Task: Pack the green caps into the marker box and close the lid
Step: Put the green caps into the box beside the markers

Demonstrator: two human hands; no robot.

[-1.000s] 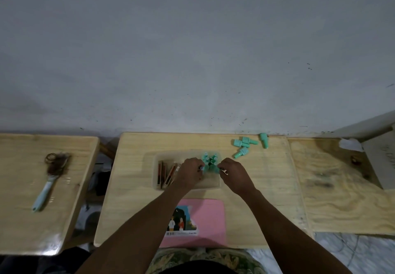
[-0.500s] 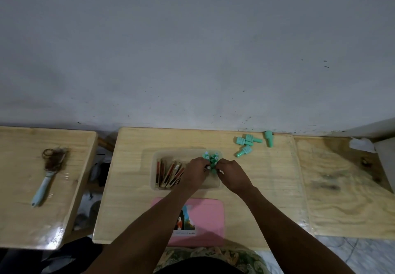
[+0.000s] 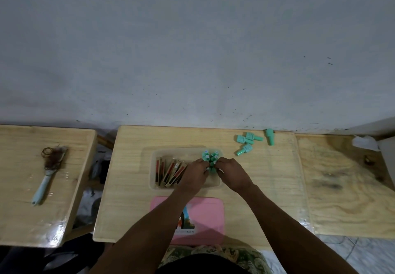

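Observation:
A clear plastic marker box stands mid-table. Brown and red boxed sticks lean in its left half, and several green caps stand upright, packed together, in its right half. My left hand and my right hand meet over the near side of that cluster, fingers curled in and pinching at the caps between them. Several more green caps lie loose on the table at the back right, one apart from the rest. The pink lid lies flat in front of the box, partly under my forearms.
The box sits on a light wooden table against a grey wall. A second table on the left carries a blue-handled brush and rubber bands. A plywood board adjoins on the right, with a crumpled white paper at its back.
Both hands stayed at the cap cluster in the box, drawing closer together around it. The view shifted slightly; the loose caps and lid have not moved.

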